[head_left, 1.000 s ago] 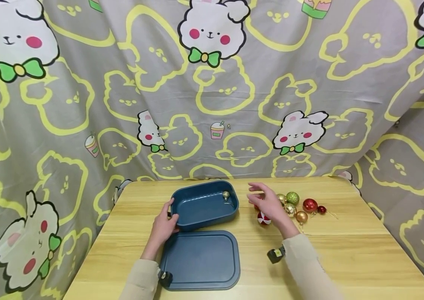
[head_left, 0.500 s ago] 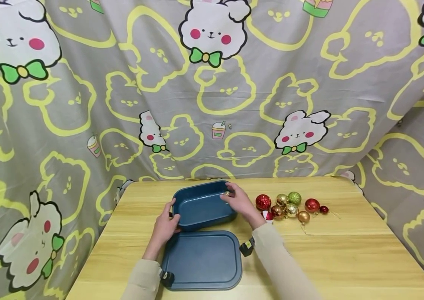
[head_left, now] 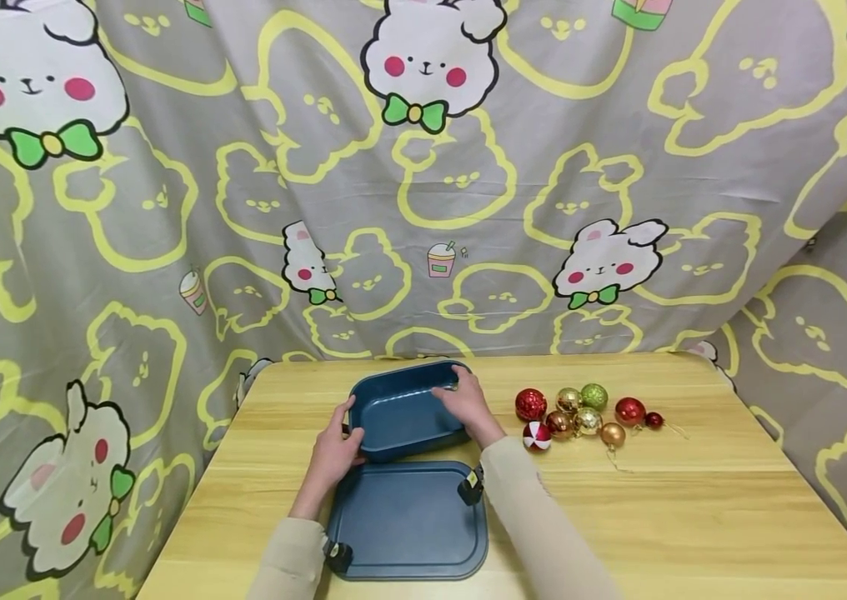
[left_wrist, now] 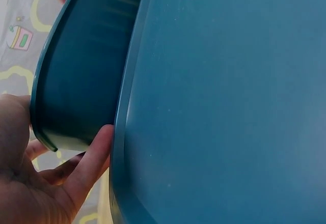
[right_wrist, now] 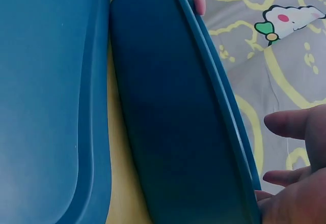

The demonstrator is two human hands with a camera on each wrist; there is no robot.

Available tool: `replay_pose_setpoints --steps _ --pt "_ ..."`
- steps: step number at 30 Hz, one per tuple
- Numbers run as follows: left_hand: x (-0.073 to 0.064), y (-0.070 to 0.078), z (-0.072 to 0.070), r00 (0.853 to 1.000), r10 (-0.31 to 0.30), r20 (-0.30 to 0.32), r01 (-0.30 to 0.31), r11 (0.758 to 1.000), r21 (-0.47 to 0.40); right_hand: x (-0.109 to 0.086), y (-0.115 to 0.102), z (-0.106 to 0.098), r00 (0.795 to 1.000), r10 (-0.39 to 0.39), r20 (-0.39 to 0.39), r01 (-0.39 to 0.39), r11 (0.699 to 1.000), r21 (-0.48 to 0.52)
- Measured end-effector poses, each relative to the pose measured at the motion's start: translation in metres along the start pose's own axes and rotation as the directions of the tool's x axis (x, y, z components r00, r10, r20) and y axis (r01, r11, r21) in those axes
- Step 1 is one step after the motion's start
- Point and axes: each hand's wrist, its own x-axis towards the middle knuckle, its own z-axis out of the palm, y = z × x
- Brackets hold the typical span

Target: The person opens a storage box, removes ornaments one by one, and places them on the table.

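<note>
In the head view, a dark blue rectangular box stands toward the back of the wooden table. My left hand grips its left end, with the thumb on the near side and fingers behind the corner. The left wrist view shows that hand around the box corner. My right hand is over the box's right end, its thumb and fingers spread apart. A trace of a gold ornament ball shows between them. In the right wrist view, the right hand's lower fingertips meet the rim.
A matching blue lid lies flat in front of the box. Right of the box sit several Christmas balls, among them a red one, a green one and a red-and-white one. A patterned curtain hangs behind the table.
My right hand has moved left from beside the ornament balls to the right end of the box, covering most of the ball inside. The left hand keeps its hold.
</note>
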Motion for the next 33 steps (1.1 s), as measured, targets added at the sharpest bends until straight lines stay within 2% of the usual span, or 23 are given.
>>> replay_pose_setpoints --steps 10,15,20,25,33 --pt "0.001 -0.001 0.001 1.0 0.01 -0.001 -0.01 1.0 -0.001 0.005 0.002 0.005 1.0 -0.005 0.006 0.005 0.999 -0.042" --pt "0.0 0.0 0.001 1.0 0.011 -0.008 -0.011 1.0 0.007 0.008 0.003 0.006 0.999 -0.003 0.044 0.006 0.997 -0.077" --pt "-0.001 -0.001 0.001 1.0 0.011 -0.005 -0.011 1.0 0.006 0.012 0.006 0.007 0.996 -0.001 0.094 0.007 0.998 -0.07" --pt "-0.001 -0.002 0.0 1.0 0.023 -0.011 -0.023 1.0 0.005 0.013 0.009 0.008 0.989 -0.027 0.147 0.04 0.996 -0.084" --pt "-0.001 -0.002 0.001 0.999 0.038 -0.018 -0.038 0.999 -0.007 0.011 0.01 0.011 0.984 -0.076 0.159 0.105 0.978 -0.179"
